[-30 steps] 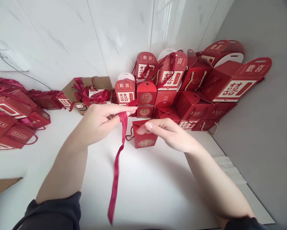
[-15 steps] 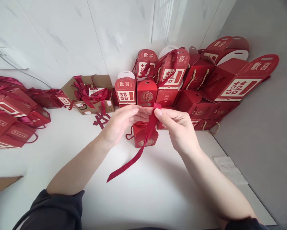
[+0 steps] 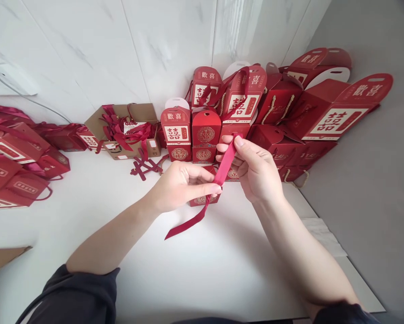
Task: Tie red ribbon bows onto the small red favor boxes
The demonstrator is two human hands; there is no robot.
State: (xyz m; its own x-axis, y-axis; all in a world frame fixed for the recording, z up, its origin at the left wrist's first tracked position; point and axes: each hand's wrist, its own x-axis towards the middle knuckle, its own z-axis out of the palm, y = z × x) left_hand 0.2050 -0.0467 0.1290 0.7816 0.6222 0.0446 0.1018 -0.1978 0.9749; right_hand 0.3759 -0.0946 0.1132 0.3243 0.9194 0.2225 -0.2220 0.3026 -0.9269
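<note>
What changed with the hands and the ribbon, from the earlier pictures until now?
The right hand moved up and took hold of the upper part of the red ribbon. The left hand moved right and now pinches the ribbon lower down. The tail no longer hangs straight down; it slants down to the left. The stacked red gift boxes stayed as they were.

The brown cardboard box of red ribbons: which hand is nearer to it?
Left. The left hand is below and right of the box; the right hand is farther right.
</note>
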